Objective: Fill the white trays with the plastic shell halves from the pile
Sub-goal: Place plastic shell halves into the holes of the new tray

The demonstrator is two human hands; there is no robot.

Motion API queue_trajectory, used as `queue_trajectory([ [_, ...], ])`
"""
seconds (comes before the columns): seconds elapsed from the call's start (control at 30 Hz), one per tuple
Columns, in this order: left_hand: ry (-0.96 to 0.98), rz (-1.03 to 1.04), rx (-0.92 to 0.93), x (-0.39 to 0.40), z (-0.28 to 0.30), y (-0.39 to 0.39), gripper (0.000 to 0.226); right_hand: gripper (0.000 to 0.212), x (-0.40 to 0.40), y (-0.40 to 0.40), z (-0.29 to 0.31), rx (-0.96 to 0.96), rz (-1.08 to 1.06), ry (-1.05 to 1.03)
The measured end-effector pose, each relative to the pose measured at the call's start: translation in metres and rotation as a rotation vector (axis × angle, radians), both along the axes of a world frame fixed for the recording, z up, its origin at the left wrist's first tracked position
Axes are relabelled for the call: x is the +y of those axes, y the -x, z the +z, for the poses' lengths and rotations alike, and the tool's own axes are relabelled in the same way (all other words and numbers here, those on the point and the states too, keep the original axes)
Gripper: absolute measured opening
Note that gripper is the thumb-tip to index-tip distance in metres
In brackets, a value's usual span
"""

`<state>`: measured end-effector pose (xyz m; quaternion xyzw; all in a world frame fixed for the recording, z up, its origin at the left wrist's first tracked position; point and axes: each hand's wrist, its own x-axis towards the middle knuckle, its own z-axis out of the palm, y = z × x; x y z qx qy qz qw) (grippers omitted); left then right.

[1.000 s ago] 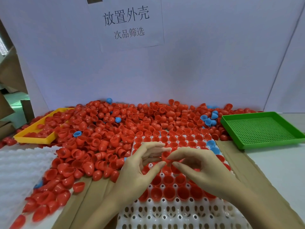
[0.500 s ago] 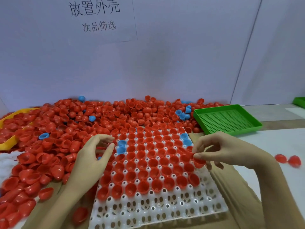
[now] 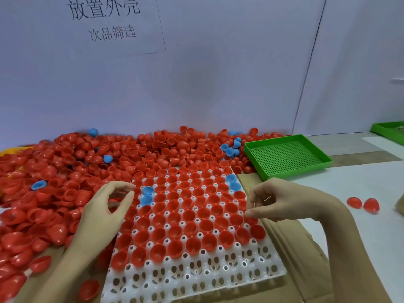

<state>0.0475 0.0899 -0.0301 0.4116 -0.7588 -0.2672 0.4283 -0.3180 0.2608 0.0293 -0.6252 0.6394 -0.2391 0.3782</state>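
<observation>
The white tray (image 3: 196, 278), mostly filled with red shell halves (image 3: 190, 215), lies between both hands. The left hand (image 3: 105, 215) hovers at its left edge, fingers loosely curled, gripping nothing visible, the pile (image 3: 65, 171) just beyond its fingertips. The right hand (image 3: 284, 202) curls over the tray's right edge; whether it pinches a shell I cannot tell.

Green perforated tray (image 3: 286, 157), cardboard sheet (image 3: 290, 248), wall sign (image 3: 113, 22), possibly yellow tray (image 3: 8, 150)

one white tray (image 3: 196, 278), two green trays (image 3: 286, 157), two hands (image 3: 102, 213), four blue shells (image 3: 147, 194) in the white tray.
</observation>
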Motion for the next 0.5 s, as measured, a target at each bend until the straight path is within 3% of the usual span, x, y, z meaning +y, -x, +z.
queue_trajectory([
  [0.23, 0.089, -0.016, -0.111, 0.004, 0.001, 0.001, 0.017, 0.023, -0.007, -0.004, -0.005, 0.034, -0.004, 0.069],
  [0.5, 0.125, -0.052, -0.183, 0.002, -0.003, 0.002, 0.016, 0.010, -0.036, -0.023, -0.025, 0.170, -0.226, 0.414],
])
